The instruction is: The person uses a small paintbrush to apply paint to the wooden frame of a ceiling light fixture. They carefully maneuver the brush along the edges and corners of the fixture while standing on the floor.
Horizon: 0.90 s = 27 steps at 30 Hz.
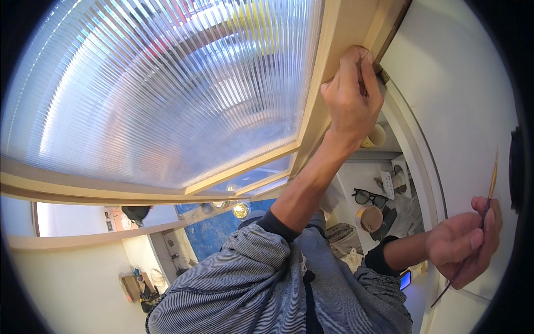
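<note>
Left hand (353, 97), mine: raised to the wooden frame (339, 33), fingers bent, tips drawn together at its right edge; I cannot tell whether anything is between them.

Right hand (464, 247), mine: closed around one thin brush (493, 181), dark handle slanting down, golden end up, in front of the white panel (461, 83).

Glass (178, 100), ribbed, one pane: set in the frame, left of my left hand.

Cup (375, 136), pale yellow, one: below my left hand, near the right edge of the upper ledge (361, 156); its contents I cannot make out.

Tub (370, 219), round, one: open end towards me, a tan mass inside, kind uncertain; on the lower shelf (351, 177), towards its near edge.

Dark glasses (370, 197), one pair: just beyond the tub, nearer the shelf's far edge.

Clear plastic (413, 196), crumpled: at the shelf's right edge; I cannot tell whether it holds anything.

Phone (405, 279), screen lit blue: just below my right cuff.
</note>
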Motion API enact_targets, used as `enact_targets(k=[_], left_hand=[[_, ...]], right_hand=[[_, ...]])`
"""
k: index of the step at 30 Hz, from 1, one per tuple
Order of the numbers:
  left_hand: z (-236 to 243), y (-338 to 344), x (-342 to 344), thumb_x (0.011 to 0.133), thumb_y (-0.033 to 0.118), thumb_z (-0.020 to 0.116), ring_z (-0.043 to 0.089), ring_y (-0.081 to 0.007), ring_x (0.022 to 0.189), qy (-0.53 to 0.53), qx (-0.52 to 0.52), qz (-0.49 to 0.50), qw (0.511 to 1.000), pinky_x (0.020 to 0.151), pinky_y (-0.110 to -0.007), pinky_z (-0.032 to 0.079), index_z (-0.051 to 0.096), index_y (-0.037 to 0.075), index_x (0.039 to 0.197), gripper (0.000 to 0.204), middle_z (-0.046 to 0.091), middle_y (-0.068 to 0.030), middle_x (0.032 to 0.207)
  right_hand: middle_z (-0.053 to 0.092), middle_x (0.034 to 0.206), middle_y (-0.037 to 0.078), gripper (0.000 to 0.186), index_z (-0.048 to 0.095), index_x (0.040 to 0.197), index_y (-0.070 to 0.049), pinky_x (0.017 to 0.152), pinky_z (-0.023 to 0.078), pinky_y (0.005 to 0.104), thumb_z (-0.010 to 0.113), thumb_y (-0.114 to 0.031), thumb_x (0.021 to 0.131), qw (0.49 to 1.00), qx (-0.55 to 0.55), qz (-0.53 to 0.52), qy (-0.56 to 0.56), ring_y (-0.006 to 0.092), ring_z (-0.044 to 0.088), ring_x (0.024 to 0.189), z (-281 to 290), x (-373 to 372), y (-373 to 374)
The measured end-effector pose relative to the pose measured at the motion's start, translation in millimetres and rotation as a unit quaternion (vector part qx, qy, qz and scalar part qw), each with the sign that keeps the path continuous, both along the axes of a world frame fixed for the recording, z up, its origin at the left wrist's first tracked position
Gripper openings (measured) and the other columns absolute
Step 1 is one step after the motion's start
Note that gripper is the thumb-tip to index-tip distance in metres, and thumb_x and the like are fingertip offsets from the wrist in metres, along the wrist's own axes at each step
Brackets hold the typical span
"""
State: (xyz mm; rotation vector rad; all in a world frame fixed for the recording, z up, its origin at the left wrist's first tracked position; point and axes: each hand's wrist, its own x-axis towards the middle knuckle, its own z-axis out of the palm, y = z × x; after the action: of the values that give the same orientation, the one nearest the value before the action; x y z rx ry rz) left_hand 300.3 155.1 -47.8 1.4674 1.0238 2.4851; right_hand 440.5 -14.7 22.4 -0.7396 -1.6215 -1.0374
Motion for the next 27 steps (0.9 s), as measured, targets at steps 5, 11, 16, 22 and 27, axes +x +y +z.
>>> enact_targets(k=[5, 11, 16, 22, 27], left_hand=[[-6, -3, -7, 0.092, 0.003, 0.064, 0.033, -0.0038, 0.044, 0.018, 0.000, 0.010, 1.000, 0.041, -0.023, 0.025, 0.061, 0.002, 0.092, 0.003, 0.040, 0.0030, 0.052], [-11, -11, -18, 0.090, -0.003, 0.060, 0.047, -0.0131, 0.047, 0.041, -0.014, -0.011, 0.999, 0.043, -0.027, 0.036, 0.058, 0.001, 0.092, 0.005, 0.054, -0.0044, 0.064], [-10, -12, -19, 0.090, -0.005, 0.058, 0.052, -0.0185, 0.046, 0.066, -0.021, -0.022, 0.997, 0.043, -0.029, 0.039, 0.056, 0.000, 0.094, 0.008, 0.059, -0.0083, 0.069], [-17, -13, -27, 0.088, -0.005, 0.061, 0.045, -0.0118, 0.044, 0.095, -0.030, 0.003, 0.995, 0.042, -0.027, 0.035, 0.058, 0.001, 0.094, 0.009, 0.052, -0.0047, 0.061], [-29, -21, -34, 0.086, -0.004, 0.061, 0.056, -0.0223, 0.047, 0.086, -0.048, -0.022, 0.995, 0.045, -0.032, 0.042, 0.059, 0.001, 0.093, 0.009, 0.061, -0.0092, 0.070]], right_hand=[[0.059, 0.083, 0.038, 0.028, 0.050, 0.101, 0.024, 0.056, 0.056, 0.0416, 0.038, 0.000, 0.092, 1.000, 0.014, 0.005, 0.000, 0.0396, 0.062, 0.063, 0, 2, 0], [0.060, 0.083, 0.037, 0.022, 0.051, 0.097, 0.025, 0.055, 0.057, 0.0406, 0.042, 0.009, 0.086, 0.995, 0.023, 0.096, -0.012, 0.0405, 0.063, 0.062, 2, 10, 4], [0.060, 0.082, 0.037, 0.022, 0.051, 0.097, 0.025, 0.054, 0.056, 0.0405, 0.042, 0.008, 0.087, 0.996, 0.031, 0.084, -0.005, 0.0400, 0.063, 0.062, 0, 9, 4], [0.060, 0.082, 0.039, 0.030, 0.050, 0.098, 0.026, 0.056, 0.058, 0.0398, 0.038, -0.001, 0.092, 1.000, 0.025, 0.010, -0.013, 0.0383, 0.063, 0.061, 0, 5, 4], [0.059, 0.080, 0.037, 0.028, 0.051, 0.095, 0.026, 0.053, 0.055, 0.0407, 0.040, 0.001, 0.089, 0.998, 0.050, 0.023, 0.000, 0.0387, 0.061, 0.059, 0, 5, 7]])
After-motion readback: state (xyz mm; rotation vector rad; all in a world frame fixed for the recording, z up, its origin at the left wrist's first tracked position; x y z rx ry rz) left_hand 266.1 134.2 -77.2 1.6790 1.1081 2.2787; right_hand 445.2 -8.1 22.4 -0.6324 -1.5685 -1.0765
